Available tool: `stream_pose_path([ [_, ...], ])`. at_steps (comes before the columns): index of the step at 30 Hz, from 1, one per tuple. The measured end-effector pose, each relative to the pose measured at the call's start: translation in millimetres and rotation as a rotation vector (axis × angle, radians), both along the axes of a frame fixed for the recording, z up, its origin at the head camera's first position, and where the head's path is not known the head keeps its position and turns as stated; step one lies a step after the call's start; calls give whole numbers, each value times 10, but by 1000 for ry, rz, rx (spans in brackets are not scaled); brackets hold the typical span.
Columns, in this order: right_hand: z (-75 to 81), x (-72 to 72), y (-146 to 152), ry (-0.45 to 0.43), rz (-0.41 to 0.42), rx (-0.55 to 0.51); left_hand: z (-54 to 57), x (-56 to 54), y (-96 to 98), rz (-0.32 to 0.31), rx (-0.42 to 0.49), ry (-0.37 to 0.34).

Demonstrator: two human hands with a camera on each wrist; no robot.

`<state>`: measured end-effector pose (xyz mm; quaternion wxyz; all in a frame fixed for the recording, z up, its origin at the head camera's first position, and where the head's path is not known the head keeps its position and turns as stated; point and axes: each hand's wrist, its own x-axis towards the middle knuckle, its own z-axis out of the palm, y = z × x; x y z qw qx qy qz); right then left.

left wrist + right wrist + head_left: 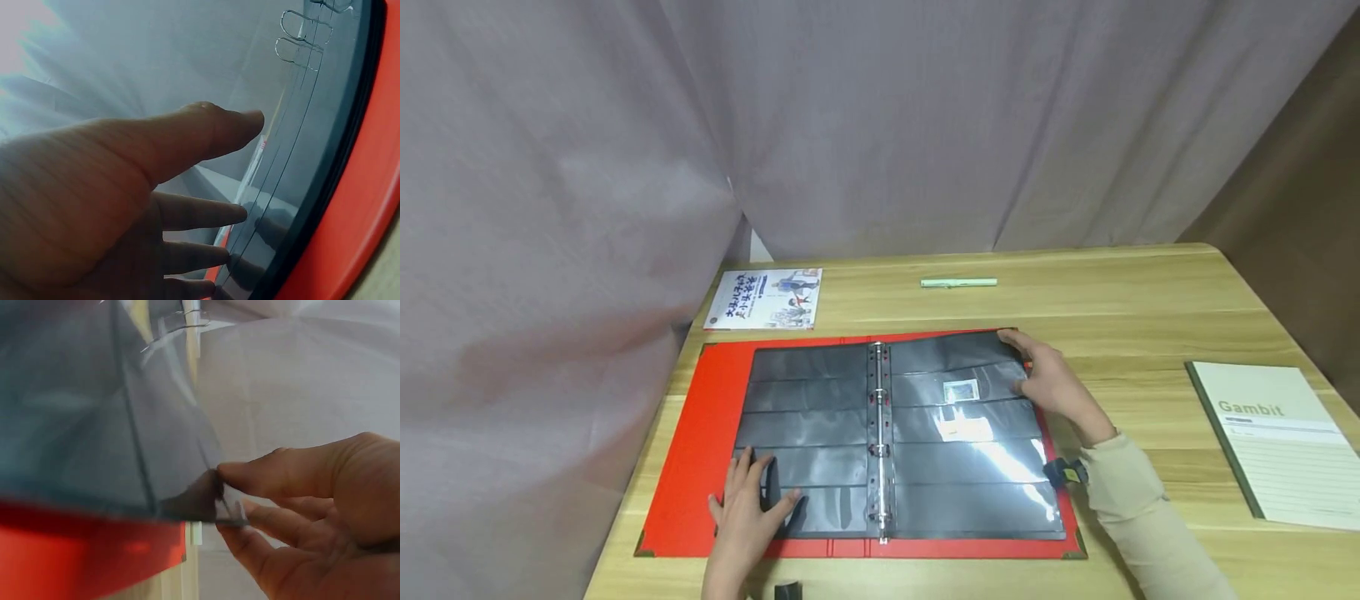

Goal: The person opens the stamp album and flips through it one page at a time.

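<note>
A red ring binder (692, 433) lies spread on the table, with black pocket pages on both sides of its metal rings (881, 425). At the upper right corner of the right-hand page (970, 500), my right hand (1056, 383) pinches the edge between thumb and fingers; the right wrist view shows that corner lifted above the red cover. A small stamp-like piece (961, 391) sits in one of this page's pockets. My left hand (747, 508) rests at the lower left of the left-hand page (812, 392), fingers spread and fairly straight.
Behind the binder, a picture booklet (766, 300) lies at the back left and a light green pen (958, 283) at the back middle. A notebook marked Gambit (1277, 442) is on the right. Grey curtain (880, 125) hangs along the table's far edge.
</note>
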<state>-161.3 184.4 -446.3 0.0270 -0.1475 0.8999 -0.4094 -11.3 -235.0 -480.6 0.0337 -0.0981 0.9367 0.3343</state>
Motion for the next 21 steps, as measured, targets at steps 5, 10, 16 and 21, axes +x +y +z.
stream_pose_path([
  [5,-17,106,114,19,7,-41,-14,-4,-1,-5,5,-16],
  [10,22,248,204,-60,37,-121,-31,-12,-6,0,6,-38],
  [16,99,374,241,-151,81,-187,-29,-17,-13,1,9,-47],
  [21,151,424,220,-207,83,-187,-21,-21,-13,-1,10,-41],
])
